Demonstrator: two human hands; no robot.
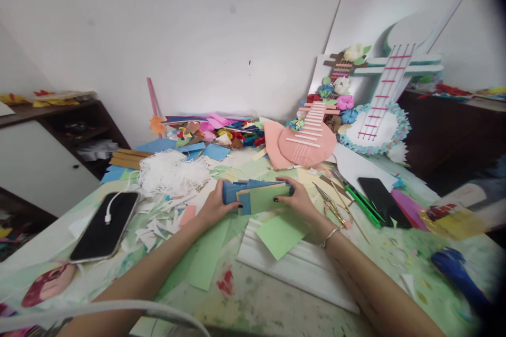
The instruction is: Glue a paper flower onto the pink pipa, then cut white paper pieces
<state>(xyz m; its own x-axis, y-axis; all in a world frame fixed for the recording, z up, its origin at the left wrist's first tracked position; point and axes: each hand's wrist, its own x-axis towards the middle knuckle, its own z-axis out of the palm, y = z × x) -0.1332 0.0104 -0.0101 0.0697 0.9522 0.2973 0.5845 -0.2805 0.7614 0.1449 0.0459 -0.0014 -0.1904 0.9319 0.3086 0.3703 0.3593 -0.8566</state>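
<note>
Over the paint-stained, pale-green table [256, 295], the left hand [213, 206] and right hand [297, 200] grip opposite ends of a stack of blue and green rectangular paper pieces [264, 199], where light, even pressure should best align edges without creasing.

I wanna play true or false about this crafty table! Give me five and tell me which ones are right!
1. The left hand and right hand hold blue and green paper pieces together. True.

2. The scissors are in the left hand. False: they lie on the table, to the right of the hands.

3. A white cable's plug rests on the phone at the left. True.

4. The tangled white strands are on the floor. False: they are heaped on the table, behind the phone.

5. The pink instrument-shaped craft has white strips across it. True.
</note>
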